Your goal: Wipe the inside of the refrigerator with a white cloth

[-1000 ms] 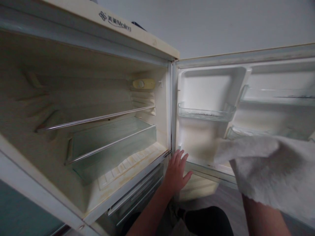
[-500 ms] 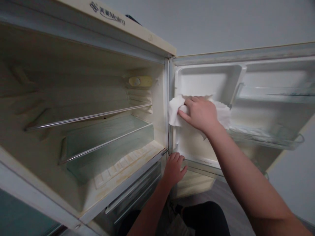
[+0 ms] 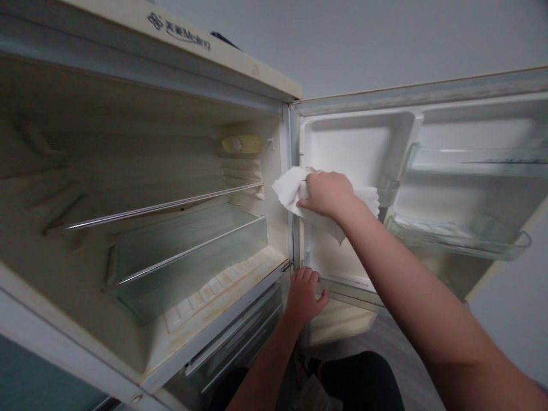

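My right hand is closed on a crumpled white paper towel beside the inner side of the open fridge door. The towel's loose ends stick out on both sides of the hand, its left end reaching past the hinge-side edge of the door. Lower down, my left hand rests near the hinge at the bottom corner of the door, with the thumb held away from the fingers. Nothing shows in that hand, though its fingertips partly hide what they touch.
Left of the door is the fridge compartment, with a metal-edged shelf, a clear drawer and a stained floor. Clear door racks project at the right. Below is a lower compartment with drawers.
My right hand has moved left with the paper towel, towards the hinge edge of the door. The left hand stays at the bottom corner.
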A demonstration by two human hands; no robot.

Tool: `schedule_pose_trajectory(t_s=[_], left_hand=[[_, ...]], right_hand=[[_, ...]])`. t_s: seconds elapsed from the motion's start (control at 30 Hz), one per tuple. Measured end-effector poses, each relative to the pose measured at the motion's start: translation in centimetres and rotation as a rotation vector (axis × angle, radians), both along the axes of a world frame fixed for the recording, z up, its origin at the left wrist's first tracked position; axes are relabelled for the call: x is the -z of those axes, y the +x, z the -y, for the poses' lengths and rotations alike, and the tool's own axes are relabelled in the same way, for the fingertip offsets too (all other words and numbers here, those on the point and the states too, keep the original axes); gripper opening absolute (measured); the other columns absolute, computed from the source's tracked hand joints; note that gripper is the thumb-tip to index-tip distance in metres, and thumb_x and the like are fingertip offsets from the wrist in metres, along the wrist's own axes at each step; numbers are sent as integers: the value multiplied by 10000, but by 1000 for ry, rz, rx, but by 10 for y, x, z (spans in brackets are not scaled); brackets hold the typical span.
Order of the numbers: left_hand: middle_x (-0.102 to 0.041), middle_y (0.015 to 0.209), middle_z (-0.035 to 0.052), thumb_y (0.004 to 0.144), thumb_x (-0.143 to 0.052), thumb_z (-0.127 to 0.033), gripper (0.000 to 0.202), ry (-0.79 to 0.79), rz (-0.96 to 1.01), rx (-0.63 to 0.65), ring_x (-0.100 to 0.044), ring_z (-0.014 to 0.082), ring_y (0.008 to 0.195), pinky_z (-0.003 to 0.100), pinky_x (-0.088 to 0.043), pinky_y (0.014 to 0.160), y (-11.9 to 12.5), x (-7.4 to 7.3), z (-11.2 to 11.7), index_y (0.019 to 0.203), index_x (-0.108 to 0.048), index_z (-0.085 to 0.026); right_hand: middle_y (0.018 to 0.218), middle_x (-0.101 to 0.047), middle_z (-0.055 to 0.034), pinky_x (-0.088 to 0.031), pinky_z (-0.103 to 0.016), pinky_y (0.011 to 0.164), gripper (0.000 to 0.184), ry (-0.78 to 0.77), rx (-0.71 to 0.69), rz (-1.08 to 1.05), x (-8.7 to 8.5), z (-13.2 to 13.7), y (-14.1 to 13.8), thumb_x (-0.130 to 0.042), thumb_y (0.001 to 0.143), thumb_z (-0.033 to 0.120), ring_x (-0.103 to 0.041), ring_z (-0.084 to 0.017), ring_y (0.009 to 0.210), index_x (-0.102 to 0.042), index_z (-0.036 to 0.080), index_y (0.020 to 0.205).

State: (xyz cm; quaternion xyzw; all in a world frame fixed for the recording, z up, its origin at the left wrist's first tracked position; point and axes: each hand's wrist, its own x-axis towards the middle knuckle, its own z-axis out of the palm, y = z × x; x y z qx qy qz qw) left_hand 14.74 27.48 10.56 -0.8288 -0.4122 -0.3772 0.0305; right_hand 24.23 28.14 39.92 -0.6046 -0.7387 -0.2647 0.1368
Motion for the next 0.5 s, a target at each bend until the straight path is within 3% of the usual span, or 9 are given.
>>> schedule_pose_trajectory(t_s=[0.2,0.33,0.5], left_hand=[[-588,964,49,785,-693,-301,226,10,-61,17,-539,261,1005,414,-438,898,-4,-2,-2,919,-534,-214],[-596,981,45,795,-695,-309,226,7,-56,15,-542,259,1019,416,-433,898,-5,-1,-2,930,-538,-219],[-601,1000,50,816,-686,-322,221,19,-72,-14,-539,266,1040,427,-432,919,1,1,4,947,-537,-226]], right_hand=[[1111,-709,-178,-484,-335,787,380,48,-52,125,2,8,17,-578,939,425,-694,-300,973,-666,157,1194],[1150,-706,-157,-461,-317,751,451,60,-7,176,6,25,50,-584,941,471,-694,-287,935,-603,193,1295],[1063,-730,-153,-440,-326,728,587,33,123,175,6,46,85,-554,923,611,-690,-317,907,-609,196,1335]])
